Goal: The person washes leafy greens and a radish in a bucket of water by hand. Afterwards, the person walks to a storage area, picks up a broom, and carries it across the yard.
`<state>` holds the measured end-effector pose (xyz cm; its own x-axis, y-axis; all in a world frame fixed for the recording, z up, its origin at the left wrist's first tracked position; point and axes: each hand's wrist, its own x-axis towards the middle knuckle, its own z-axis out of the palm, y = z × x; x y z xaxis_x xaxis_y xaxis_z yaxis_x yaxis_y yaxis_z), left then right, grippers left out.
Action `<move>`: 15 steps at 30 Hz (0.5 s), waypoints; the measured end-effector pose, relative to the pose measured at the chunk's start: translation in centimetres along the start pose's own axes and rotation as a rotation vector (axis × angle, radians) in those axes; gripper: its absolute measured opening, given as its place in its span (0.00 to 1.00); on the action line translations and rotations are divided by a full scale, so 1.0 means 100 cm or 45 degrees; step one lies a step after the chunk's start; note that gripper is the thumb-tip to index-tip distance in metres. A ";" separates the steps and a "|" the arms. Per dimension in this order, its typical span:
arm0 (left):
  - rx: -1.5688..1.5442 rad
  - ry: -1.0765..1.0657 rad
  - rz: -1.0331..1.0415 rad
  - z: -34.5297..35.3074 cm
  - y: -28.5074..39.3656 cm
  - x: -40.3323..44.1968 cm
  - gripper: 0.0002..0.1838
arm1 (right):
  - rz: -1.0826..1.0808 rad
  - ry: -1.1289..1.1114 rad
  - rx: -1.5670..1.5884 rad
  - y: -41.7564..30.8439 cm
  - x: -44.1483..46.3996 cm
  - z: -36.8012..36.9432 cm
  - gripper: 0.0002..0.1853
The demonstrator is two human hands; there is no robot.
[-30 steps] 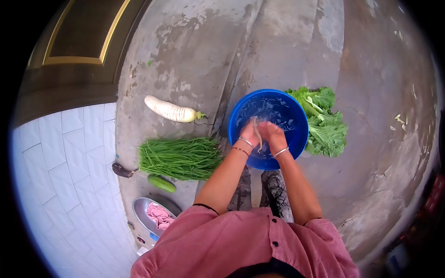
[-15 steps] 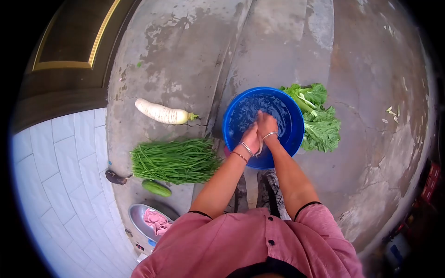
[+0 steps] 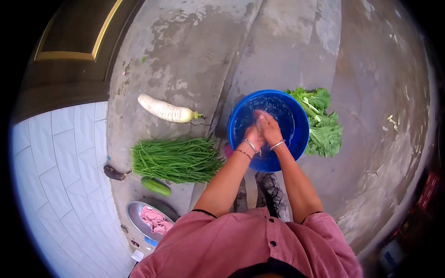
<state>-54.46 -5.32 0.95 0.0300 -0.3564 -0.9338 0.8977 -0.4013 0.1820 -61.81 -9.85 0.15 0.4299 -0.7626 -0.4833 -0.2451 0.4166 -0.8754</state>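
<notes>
Both hands are together over a blue basin (image 3: 296, 139) of rippling water. My left hand (image 3: 254, 135) is curled on the near left side, against my right hand (image 3: 270, 127), whose fingers reach up and left across it. Between them shows a slim, pale brownish piece (image 3: 259, 150), its lower end hanging below the palms; most of it is hidden. What it is I cannot make out. Leafy greens (image 3: 324, 134) lie against the basin's right side.
On the concrete floor at left lie a white radish (image 3: 167, 110), long green chives (image 3: 176, 160), a cucumber (image 3: 155, 186) and a dark eggplant (image 3: 113, 173). A metal bowl (image 3: 134, 215) with pink cloth (image 3: 156, 220) stands lower left. Behind are white tiles (image 3: 60, 162).
My hands have shifted against each other inside the basin, with the right hand's fingers sliding over the left. The water's ripples differ. The view has moved slightly.
</notes>
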 end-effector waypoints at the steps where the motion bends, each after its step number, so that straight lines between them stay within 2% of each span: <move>1: -0.008 0.001 0.009 0.001 0.000 0.000 0.16 | -0.590 -0.157 -0.510 -0.001 -0.002 0.000 0.13; 3: 0.027 -0.123 -0.140 -0.006 -0.001 -0.001 0.17 | -0.506 -0.280 -0.577 -0.006 0.001 -0.010 0.11; 5: 0.095 -0.160 -0.182 -0.009 -0.005 0.008 0.19 | -0.284 -0.339 -0.510 -0.006 0.004 -0.012 0.11; 7: 0.028 -0.077 -0.055 -0.005 -0.009 0.009 0.20 | -0.305 -0.089 -0.274 0.020 0.021 -0.005 0.10; 8: 0.229 -0.094 0.023 -0.002 -0.015 0.013 0.22 | -0.072 0.044 -0.073 0.024 0.027 -0.003 0.10; 9: 0.261 -0.109 0.117 0.000 -0.019 0.012 0.23 | 0.166 0.180 0.125 0.027 0.034 -0.001 0.09; 11: 0.392 -0.208 0.155 -0.013 -0.029 0.036 0.22 | 0.180 0.154 0.005 0.044 0.047 -0.004 0.08; 12: 0.385 -0.193 0.164 -0.013 -0.029 0.034 0.22 | 0.034 0.124 -0.107 0.030 0.043 -0.008 0.08; 13: 0.401 -0.267 0.259 -0.011 -0.032 0.031 0.22 | 0.078 0.147 -0.090 0.017 0.040 -0.008 0.08; 14: 0.406 -0.307 0.305 -0.005 -0.029 0.021 0.23 | -0.171 0.078 -0.457 0.047 0.053 -0.021 0.08; 15: 0.410 -0.346 0.351 0.001 -0.027 0.011 0.24 | -0.296 0.036 -0.645 0.065 0.062 -0.027 0.08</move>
<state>-56.86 -4.69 -0.58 0.0928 -0.6757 -0.7313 0.6903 -0.4857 0.5363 -63.13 -13.22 -8.53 0.5008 -0.8218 -0.2716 -0.5366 -0.0486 -0.8424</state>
